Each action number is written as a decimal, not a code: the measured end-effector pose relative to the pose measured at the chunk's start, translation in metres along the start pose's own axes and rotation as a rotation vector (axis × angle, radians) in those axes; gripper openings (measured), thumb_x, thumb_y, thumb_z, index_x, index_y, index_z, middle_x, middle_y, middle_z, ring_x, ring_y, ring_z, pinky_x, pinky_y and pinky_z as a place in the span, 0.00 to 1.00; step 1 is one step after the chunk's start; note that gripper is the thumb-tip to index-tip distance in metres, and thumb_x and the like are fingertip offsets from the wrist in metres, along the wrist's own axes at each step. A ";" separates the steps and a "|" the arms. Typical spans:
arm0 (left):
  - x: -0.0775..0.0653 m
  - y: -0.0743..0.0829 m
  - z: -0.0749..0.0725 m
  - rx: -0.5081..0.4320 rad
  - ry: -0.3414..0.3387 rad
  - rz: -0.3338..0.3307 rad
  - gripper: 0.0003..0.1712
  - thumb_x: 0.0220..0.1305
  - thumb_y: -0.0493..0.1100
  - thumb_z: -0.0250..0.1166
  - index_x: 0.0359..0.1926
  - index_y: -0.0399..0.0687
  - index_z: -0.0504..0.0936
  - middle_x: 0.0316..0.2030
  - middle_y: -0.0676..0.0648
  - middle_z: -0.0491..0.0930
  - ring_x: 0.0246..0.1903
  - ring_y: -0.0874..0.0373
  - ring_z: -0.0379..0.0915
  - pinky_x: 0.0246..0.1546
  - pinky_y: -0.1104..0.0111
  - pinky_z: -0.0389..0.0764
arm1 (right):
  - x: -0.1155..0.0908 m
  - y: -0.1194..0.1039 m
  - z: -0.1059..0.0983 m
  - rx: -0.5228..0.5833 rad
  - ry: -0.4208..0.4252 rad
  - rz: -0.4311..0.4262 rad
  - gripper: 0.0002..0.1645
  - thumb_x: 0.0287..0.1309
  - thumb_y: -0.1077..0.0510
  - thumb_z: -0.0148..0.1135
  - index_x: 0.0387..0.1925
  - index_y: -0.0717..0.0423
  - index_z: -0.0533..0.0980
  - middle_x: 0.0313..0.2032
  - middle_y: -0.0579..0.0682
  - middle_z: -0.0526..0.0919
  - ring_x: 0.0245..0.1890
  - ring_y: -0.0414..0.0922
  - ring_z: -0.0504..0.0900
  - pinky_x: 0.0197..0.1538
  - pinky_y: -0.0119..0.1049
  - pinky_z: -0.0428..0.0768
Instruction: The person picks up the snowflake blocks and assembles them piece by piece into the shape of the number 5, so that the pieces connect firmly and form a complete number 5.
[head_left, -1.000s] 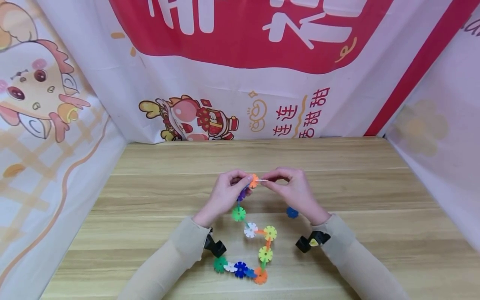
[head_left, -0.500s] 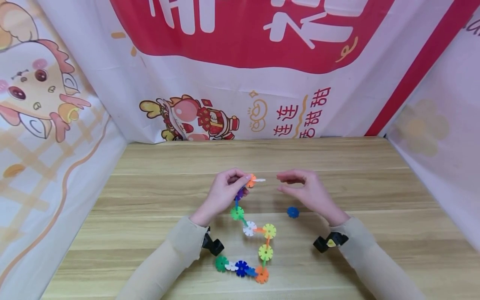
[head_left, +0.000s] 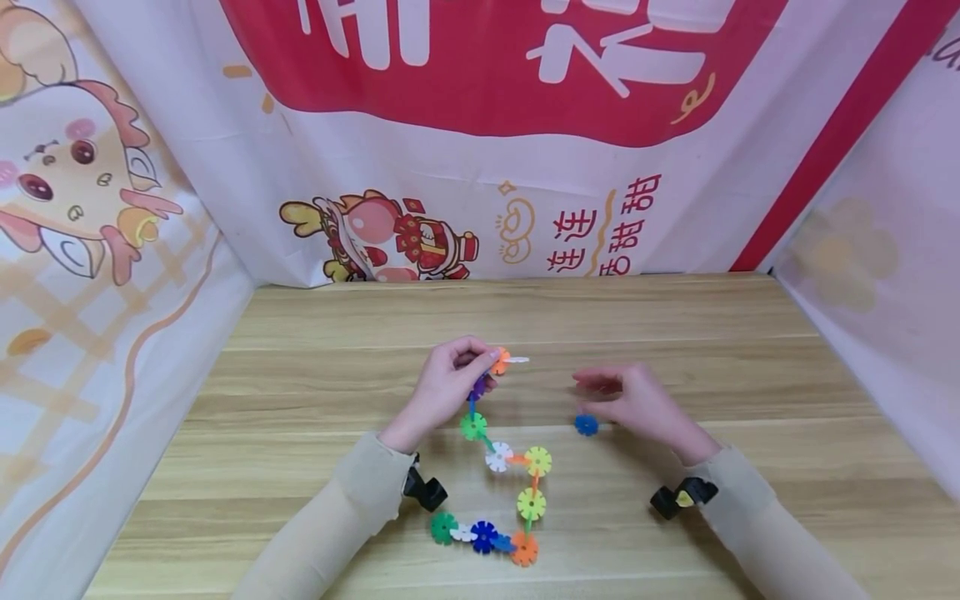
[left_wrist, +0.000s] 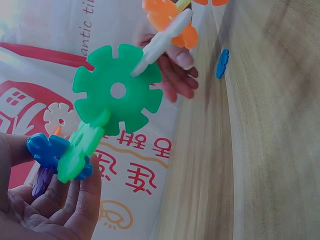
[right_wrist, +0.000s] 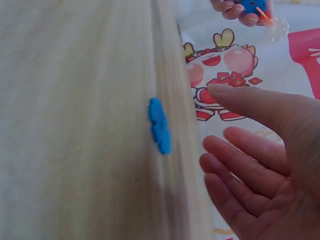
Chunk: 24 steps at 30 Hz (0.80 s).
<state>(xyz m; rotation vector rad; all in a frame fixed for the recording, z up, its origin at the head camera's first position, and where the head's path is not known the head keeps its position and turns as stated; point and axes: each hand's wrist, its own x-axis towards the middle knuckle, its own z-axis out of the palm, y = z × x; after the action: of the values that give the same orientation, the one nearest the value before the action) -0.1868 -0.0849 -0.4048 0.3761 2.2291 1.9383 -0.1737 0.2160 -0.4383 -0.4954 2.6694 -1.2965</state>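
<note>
My left hand (head_left: 450, 379) pinches the far end of a chain of notched plastic discs, close to an orange disc (head_left: 501, 360) that bears a white disc (head_left: 517, 360) seen edge-on. From there the chain winds toward me through a green disc (head_left: 473, 426), a white one, two yellow ones, an orange disc (head_left: 524, 548) and a dark blue one, finishing at a dark green disc (head_left: 443, 527). My right hand (head_left: 637, 404) holds nothing, its fingers relaxed just above a loose blue disc (head_left: 587, 425) on the table. In the right wrist view that blue disc (right_wrist: 159, 126) lies apart from the fingers.
The wooden table (head_left: 315, 333) meets a printed white cloth (head_left: 450, 167) at its back edge, with more cloth at both sides. Black wrist cameras (head_left: 424, 490) sit on both wrists, the left one close to the chain's dark green end.
My right hand has let go of the white disc and moved right and toward me, to the loose blue disc. The left hand and the chain have shifted slightly left.
</note>
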 end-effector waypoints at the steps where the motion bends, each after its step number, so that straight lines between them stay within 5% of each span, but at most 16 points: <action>1: 0.000 0.000 0.000 0.000 -0.001 -0.001 0.10 0.75 0.45 0.63 0.44 0.43 0.83 0.34 0.43 0.84 0.31 0.51 0.82 0.37 0.45 0.83 | -0.002 0.002 0.000 -0.006 -0.015 0.010 0.28 0.56 0.55 0.78 0.57 0.58 0.81 0.50 0.50 0.86 0.50 0.48 0.83 0.54 0.47 0.82; 24: -0.003 0.001 -0.001 -0.010 -0.004 -0.007 0.09 0.76 0.44 0.62 0.45 0.42 0.83 0.35 0.43 0.84 0.32 0.51 0.82 0.39 0.44 0.83 | -0.017 0.011 0.007 -0.130 -0.062 0.069 0.15 0.52 0.57 0.80 0.42 0.50 0.87 0.34 0.42 0.83 0.34 0.44 0.77 0.38 0.36 0.79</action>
<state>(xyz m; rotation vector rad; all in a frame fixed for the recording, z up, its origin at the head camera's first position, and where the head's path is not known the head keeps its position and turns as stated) -0.1841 -0.0862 -0.4041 0.3703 2.2143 1.9425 -0.1589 0.2232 -0.4513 -0.4470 2.7059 -1.0767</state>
